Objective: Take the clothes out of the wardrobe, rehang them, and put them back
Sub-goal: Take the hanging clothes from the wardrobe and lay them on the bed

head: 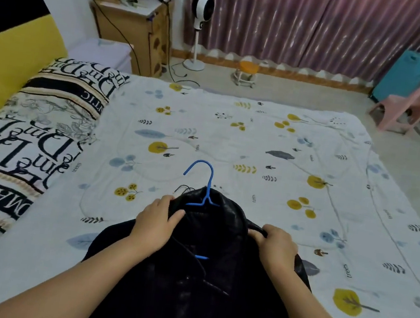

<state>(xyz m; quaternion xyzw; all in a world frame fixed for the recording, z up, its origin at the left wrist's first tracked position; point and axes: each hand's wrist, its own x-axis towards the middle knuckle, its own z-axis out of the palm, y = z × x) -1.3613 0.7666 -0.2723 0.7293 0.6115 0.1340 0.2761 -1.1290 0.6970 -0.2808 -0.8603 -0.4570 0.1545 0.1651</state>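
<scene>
Spread across the leaf-print bed [233, 135], a dark jacket [201, 277] is lying on a blue hanger [206, 185]; the left hand [158, 221] and right hand [273, 244] are each gripping, seemingly, its shoulders.

bare bed [233, 135] sheet lies open from 10 to 3 o'clock beyond the black jacket [194, 290]. the blue hanger [206, 185] hook juts out at 12. patterned pillows [33, 135] block the 9 o'clock side.
</scene>
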